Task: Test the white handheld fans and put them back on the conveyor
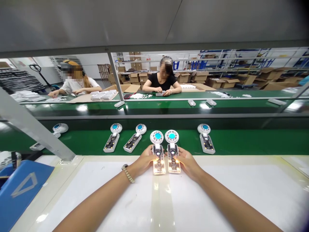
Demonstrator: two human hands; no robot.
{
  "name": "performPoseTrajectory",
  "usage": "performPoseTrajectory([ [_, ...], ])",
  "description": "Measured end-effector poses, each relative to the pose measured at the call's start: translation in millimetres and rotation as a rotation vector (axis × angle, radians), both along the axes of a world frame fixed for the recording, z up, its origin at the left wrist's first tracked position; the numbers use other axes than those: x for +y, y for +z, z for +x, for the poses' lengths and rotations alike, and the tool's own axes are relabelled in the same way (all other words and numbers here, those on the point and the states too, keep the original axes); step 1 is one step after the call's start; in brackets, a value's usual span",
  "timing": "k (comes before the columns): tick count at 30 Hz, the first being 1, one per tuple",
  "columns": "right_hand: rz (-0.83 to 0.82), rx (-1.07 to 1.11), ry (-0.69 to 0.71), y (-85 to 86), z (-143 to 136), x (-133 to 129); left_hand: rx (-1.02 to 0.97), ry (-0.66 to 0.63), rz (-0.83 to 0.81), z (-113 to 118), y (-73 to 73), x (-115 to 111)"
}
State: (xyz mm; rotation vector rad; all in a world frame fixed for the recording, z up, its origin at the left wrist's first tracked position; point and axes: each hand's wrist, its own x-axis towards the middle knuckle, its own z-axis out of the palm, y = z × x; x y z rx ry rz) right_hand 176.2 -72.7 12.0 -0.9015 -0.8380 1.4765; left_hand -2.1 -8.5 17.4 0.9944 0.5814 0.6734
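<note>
My left hand (145, 160) grips a handheld fan (158, 159) with a round white head, a blue centre and a clear body showing the circuit board. A matching handheld fan (173, 159) is in my right hand (189, 163). The two stand side by side above the white worktop's far edge, heads pointing away from me. Both bodies glow with warm yellow lights at the lower end. Each thumb rests on the front of its fan's body; my other fingers are mostly hidden behind.
More fans lie on the green conveyor belt (231, 141), including one fan (206, 139) to the right. A blue bin (26, 193) stands at left. Beside it a slanted metal post (36, 125) rises. Across the line, two people (164, 80) work among white parts and cardboard boxes.
</note>
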Motion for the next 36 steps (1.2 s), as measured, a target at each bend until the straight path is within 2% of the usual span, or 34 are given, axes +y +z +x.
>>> performPoseTrajectory([
  [5, 0.026, 0.007, 0.023, 0.9, -0.9, -0.8, -0.001, 0.049, -0.006, 1.0, -2.4, -0.4],
  [15, 0.017, -0.017, 0.001, -6.3, 1.8, 1.0, 0.025, 0.052, 0.017, 4.0, -0.2, -4.2],
  [23, -0.010, 0.003, -0.020, -13.1, 2.8, 2.8, 0.061, 0.057, -0.015, 5.1, 10.5, -9.1],
  [31, 0.013, 0.021, -0.002, -11.2, 1.2, 3.6, 0.014, 0.050, 0.001, 4.4, -0.9, -2.9],
  [36, 0.035, 0.025, 0.020, -8.4, 0.8, 2.1, 0.029, 0.045, 0.000, 4.0, 0.8, -3.7],
])
